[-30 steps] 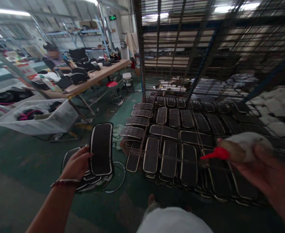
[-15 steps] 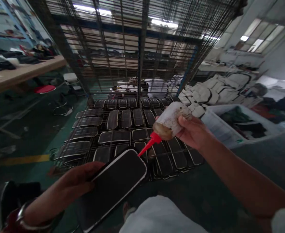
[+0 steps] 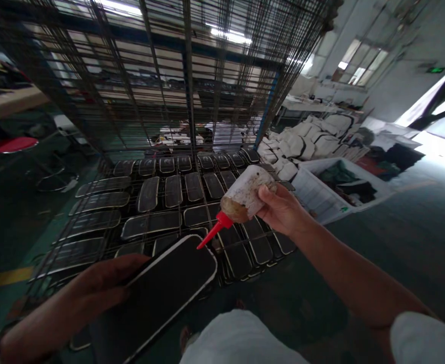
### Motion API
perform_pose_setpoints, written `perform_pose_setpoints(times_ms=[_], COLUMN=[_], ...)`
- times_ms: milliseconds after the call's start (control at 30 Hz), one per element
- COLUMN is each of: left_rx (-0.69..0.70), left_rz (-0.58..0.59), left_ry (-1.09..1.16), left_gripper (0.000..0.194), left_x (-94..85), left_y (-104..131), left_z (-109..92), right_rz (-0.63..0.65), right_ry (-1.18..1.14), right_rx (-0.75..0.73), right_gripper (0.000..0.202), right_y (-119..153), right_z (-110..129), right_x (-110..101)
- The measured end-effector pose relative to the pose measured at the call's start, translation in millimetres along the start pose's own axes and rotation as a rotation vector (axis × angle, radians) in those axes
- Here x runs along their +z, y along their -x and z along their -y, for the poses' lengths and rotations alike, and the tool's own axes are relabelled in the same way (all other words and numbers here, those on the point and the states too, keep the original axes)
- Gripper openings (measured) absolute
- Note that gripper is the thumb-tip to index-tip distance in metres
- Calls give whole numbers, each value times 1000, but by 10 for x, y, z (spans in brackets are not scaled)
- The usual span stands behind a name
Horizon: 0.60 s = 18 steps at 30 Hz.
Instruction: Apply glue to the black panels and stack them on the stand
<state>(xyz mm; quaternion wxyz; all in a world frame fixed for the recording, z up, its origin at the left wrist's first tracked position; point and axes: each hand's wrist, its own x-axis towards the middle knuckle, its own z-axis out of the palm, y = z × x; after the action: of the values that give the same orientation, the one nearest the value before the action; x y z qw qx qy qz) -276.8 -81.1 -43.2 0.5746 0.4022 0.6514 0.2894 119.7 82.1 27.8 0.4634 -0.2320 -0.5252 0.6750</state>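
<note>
In my right hand (image 3: pixel 281 207) is a stained white squeeze bottle (image 3: pixel 247 192), tipped downward with its red nozzle (image 3: pixel 213 232) pointing left. The nozzle tip is over the far end of a black rounded panel (image 3: pixel 169 288), close to its edge; I cannot tell whether it touches. A white line runs along the panel's rim. My left hand (image 3: pixel 112 280) grips the panel by its left long side, thumb on top and the other fingers partly hidden. The panel's near end goes out at the bottom of the view.
Beyond the panel, a wire rack (image 3: pixel 188 101) has several similar pale-edged panels (image 3: pixel 152 225) lying on its low shelf. To the right are a white bin (image 3: pixel 317 194) with dark cloth and a heap of white pieces (image 3: pixel 306 139). A red stool (image 3: pixel 13 145) stands left.
The view has turned to the right, so the rack and bin appear further left. Both hands keep their hold, and the nozzle tip now lies slightly further inside the panel's edge.
</note>
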Motion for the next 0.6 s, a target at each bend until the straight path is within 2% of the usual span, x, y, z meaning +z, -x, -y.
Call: perform_pose_setpoints(times_ms=[200,433,600], left_rx=[-31,-82,-137], left_rz=[103,64,107], left_ry=[-20,28,11], left_gripper=[54,58,52], left_x=[26,-36,44], left_y=[49,21,34], left_z=[-231,-177,-263], right_rz=[-53,-58,-55], right_ry=[68,81,91], right_rx=[-23,-33,-32], right_gripper=[46,55,52], right_y=[29,16,17], right_z=[63,22,4], right_x=[0,17,28])
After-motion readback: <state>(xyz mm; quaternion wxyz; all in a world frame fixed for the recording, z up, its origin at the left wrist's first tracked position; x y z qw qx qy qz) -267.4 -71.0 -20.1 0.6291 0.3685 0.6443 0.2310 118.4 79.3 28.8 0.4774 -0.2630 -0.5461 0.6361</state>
